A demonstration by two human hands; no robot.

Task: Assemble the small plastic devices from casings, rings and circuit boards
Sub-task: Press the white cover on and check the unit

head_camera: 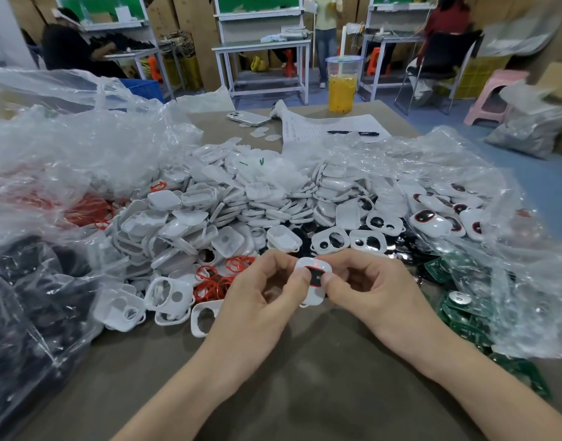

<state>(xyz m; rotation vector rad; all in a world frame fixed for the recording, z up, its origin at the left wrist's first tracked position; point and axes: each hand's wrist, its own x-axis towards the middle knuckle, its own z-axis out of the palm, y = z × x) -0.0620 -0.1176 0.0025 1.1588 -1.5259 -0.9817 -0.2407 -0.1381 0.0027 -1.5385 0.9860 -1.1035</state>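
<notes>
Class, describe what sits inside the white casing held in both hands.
Inside the white casing, pinched by left hand and right hand, a red ring frames a black insert. Any circuit board beneath is covered.

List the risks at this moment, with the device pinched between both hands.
1. The device is held only between the thumbs and fingertips of the left hand and the right hand. Uneven pressure might push its red ring out of place.
2. If it slips, it could drop among the white casings and loose red rings close behind and be hard to pick out.
</notes>
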